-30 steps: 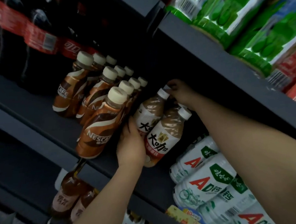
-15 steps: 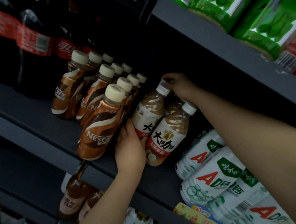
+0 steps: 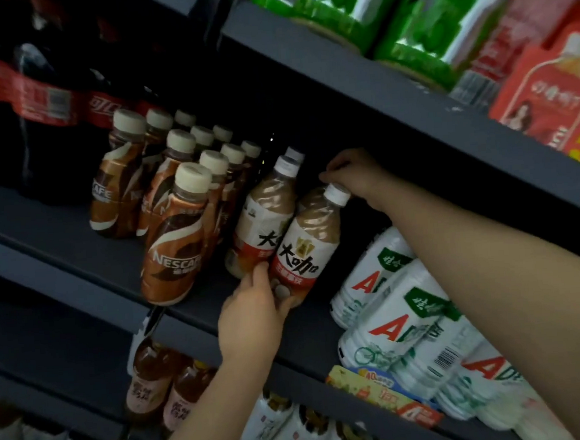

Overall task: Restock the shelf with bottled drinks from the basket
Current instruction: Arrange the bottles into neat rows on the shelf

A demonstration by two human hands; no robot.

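Two milk tea bottles with white caps stand tilted on the dark middle shelf (image 3: 77, 241), right of the coffee bottles. My left hand (image 3: 254, 311) grips the base of the front milk tea bottle (image 3: 313, 249), thumb wedged between it and the rear milk tea bottle (image 3: 264, 214). A third white cap (image 3: 295, 153) shows behind them. My right hand (image 3: 350, 171) reaches deep under the upper shelf, fingers curled just above the front bottle's cap (image 3: 337, 194). Whether they touch it is unclear. No basket is in view.
Several brown Nescafe bottles (image 3: 171, 262) fill the shelf to the left, with dark cola bottles (image 3: 16, 101) beyond. White AD bottles (image 3: 391, 319) lie stacked on the right. Green packs (image 3: 336, 14) and red packs (image 3: 548, 98) sit above; tea bottles (image 3: 156, 384) stand below.
My right hand let go of the rear bottle's cap and moved right, over the front bottle's cap. My left hand shifted from between the rows to the front bottle's base.
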